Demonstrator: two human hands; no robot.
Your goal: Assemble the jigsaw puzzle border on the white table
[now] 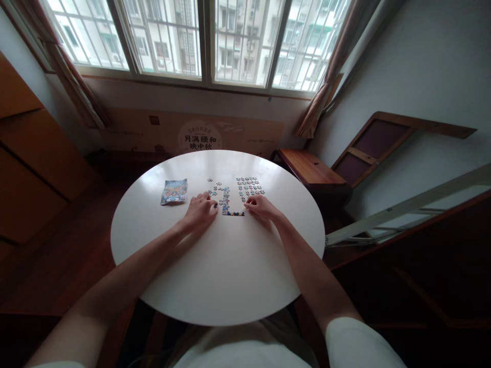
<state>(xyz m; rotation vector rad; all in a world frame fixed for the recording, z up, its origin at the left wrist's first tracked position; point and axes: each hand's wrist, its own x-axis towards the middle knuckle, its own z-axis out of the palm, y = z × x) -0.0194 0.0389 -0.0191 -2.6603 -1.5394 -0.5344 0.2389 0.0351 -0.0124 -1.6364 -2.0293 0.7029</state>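
A small jigsaw lies on the round white table [230, 276]. Its joined part [228, 205] forms an L-shaped corner between my two hands. Loose puzzle pieces [249, 185] are spread just beyond it, with a few more pieces [215, 185] to the left. My left hand [200, 210] rests knuckles-up at the left end of the joined part, fingers curled on a piece too small to name. My right hand [260, 206] pinches at the right end of the joined strip, fingertips together on something tiny.
A colourful printed picture card [174, 191] lies on the table left of my left hand. A wooden bench [309, 168] stands at the right behind the table, a wooden cabinet [34, 168] at the left. A window [199, 41] fills the far wall.
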